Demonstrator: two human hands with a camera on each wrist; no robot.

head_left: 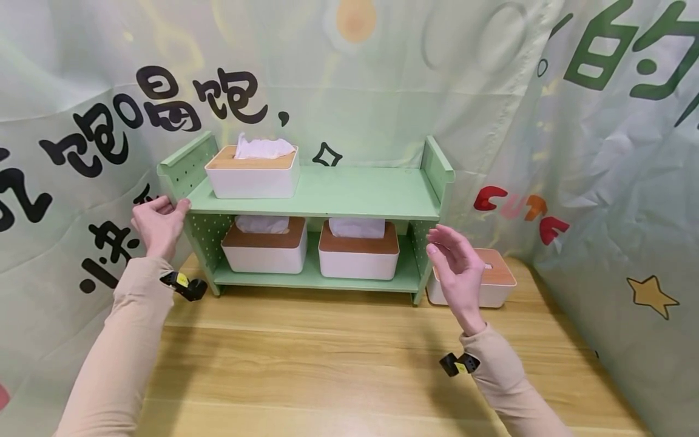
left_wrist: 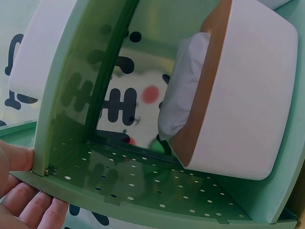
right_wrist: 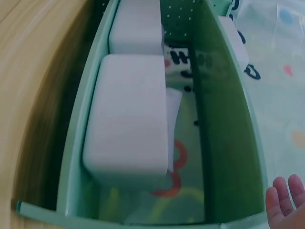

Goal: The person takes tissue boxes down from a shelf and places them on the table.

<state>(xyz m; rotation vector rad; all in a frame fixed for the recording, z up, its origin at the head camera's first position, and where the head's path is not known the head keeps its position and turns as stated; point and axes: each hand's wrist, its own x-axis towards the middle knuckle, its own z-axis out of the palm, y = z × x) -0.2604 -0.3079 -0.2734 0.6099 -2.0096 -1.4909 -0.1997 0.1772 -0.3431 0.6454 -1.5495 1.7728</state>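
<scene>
A green two-tier shelf (head_left: 360,191) stands on the wooden table against a printed cloth. My left hand (head_left: 159,226) grips its left side, thumb at the upper board's front corner and fingers (left_wrist: 50,210) outside the perforated side panel (left_wrist: 143,186). Beside the right side panel, my right hand (head_left: 461,276) is raised with loosely bent fingers and holds nothing. A white tissue box (head_left: 252,182) with a light wood lid sits on the upper tier's left. Below are a left tissue box (head_left: 264,260) and a right tissue box (head_left: 357,265), both with browner lids and tissue showing.
Another tissue box (head_left: 498,292) stands on the table (head_left: 306,364) right of the shelf, partly hidden by my right hand. Printed cloth (head_left: 601,200) hangs behind and along both sides.
</scene>
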